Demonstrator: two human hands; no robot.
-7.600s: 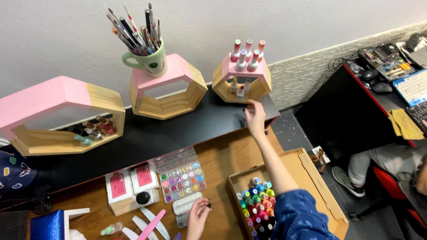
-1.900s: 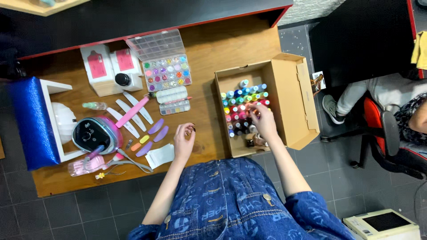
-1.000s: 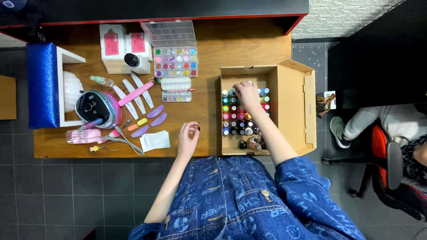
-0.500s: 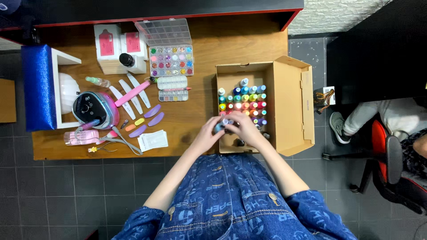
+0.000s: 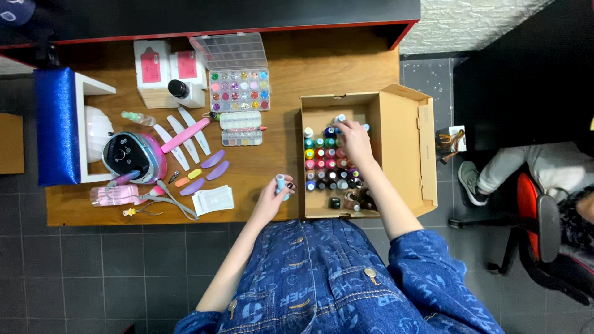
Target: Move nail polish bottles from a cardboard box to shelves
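A brown cardboard box point(image 5: 402, 148) sits open on the right side of the wooden table point(image 5: 322, 68), with its flap folded out to the right. Inside it stand rows of little nail polish bottles point(image 5: 322, 164) with tops in green, blue, red, pink and black. Near the back of the table is a clear plastic case point(image 5: 238, 89) full of small round pots of glitter in many colours. Its lid stands open. Left of it are two white boxes with pink labels point(image 5: 162, 68), and a black-topped bottle stands in front of them.

The right hand point(image 5: 356, 141) reaches into the box, palm down, with the arm stretched forward. Its fingers bend over the bottles at the back of the rows. I cannot tell if it has hold of one.

The left hand point(image 5: 275, 196) rests on the table just left of the box, close to the body. Its fingers are curled around a small light blue bottle point(image 5: 281, 184), which stands up above the hand. The bottle is outside the box, near its front left corner.
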